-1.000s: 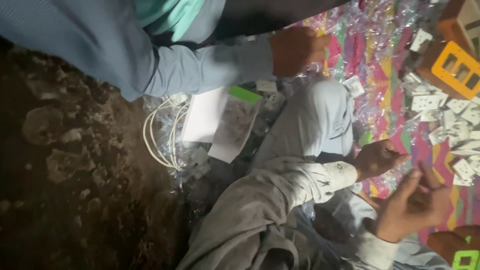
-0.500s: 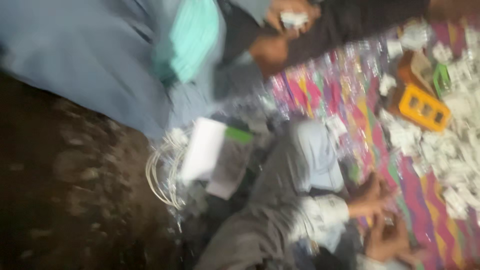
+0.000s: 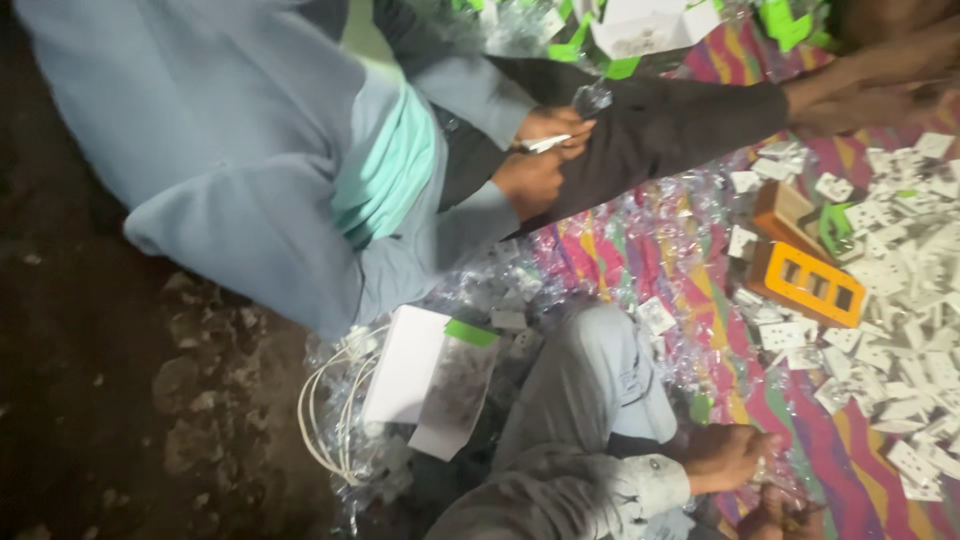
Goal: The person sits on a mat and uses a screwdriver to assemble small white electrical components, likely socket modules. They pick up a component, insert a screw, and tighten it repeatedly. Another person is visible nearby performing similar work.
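Lower right, left hand (image 3: 725, 455) curled, right hand (image 3: 782, 515) half cropped; their grip I cannot tell; white switch plates (image 3: 905, 350) lie heaped loose, seemingly midway.

Glossy crinkled plastic wrappers (image 3: 640, 240) cover the striped woven cloth mat (image 3: 800, 440).

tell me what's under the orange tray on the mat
The orange tray lies on a striped, multicoloured mat strewn with clear plastic wrappers and white plates. Whatever sits directly beneath it is covered.
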